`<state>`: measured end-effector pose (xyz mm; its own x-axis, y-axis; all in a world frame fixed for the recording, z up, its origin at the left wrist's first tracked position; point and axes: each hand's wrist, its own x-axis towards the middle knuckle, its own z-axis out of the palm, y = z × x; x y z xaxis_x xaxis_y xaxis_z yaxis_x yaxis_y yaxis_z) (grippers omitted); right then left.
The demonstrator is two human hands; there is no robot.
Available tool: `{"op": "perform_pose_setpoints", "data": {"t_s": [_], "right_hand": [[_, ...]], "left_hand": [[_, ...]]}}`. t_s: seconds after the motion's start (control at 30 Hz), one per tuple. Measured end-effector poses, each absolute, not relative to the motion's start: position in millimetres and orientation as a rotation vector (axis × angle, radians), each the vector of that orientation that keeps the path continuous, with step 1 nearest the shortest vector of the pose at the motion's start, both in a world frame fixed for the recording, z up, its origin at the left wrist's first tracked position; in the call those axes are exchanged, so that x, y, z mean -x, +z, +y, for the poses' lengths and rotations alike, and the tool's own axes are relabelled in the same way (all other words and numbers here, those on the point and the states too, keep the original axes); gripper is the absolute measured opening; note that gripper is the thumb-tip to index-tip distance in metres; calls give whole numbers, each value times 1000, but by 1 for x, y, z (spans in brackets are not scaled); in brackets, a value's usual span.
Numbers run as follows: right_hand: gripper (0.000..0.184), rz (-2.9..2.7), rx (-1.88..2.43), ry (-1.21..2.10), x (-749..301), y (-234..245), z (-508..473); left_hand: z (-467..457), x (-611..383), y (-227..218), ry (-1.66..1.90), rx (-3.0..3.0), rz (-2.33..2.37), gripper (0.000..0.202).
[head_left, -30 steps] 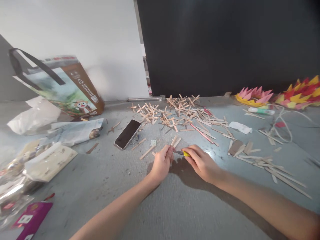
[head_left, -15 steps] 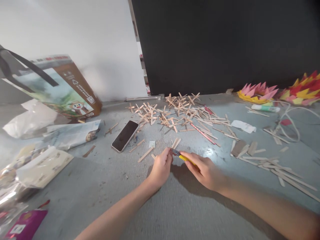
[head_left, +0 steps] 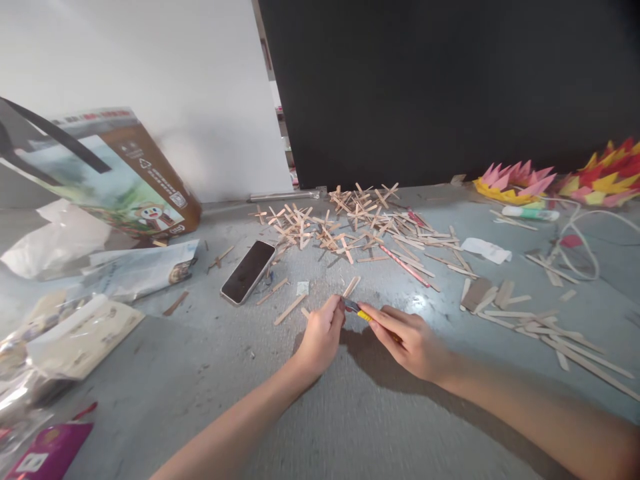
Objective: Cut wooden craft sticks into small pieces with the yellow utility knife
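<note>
My left hand (head_left: 323, 333) is closed on wooden craft sticks (head_left: 352, 287), whose far ends stick out beyond the fingers. My right hand (head_left: 407, 340) grips a yellow utility knife (head_left: 364, 315). Its blade end meets the sticks at my left fingertips, so the exact contact is hidden. Just ahead and to the left, a few loose craft sticks (head_left: 289, 310) lie on the grey surface beside a small pale square (head_left: 303, 288).
A heap of craft sticks (head_left: 345, 223) spreads across the back middle, with more sticks (head_left: 550, 330) at right. A phone (head_left: 249, 272) lies left of my hands. At far left stand a printed bag (head_left: 135, 180) and plastic packets (head_left: 85, 337). Folded-paper rings (head_left: 515, 183) sit back right.
My right fingers have shifted slightly on the knife, and its angle differs a little. My left hand keeps its hold on the sticks.
</note>
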<state>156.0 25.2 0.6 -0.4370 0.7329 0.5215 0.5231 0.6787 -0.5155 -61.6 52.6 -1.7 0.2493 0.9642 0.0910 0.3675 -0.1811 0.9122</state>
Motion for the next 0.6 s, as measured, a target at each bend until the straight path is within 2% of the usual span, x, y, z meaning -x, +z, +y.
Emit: {"op": "perform_pose_setpoints", "data": {"t_s": [0.3,0.6], "right_hand": [[44,-2019,1050,545,-150,9,15],[43,-1970,1040,598,-146,8,13]], "left_hand": [[54,71,0,907,-1875,1246,29],[52,73,-6,915,-1984,1217,26]]}}
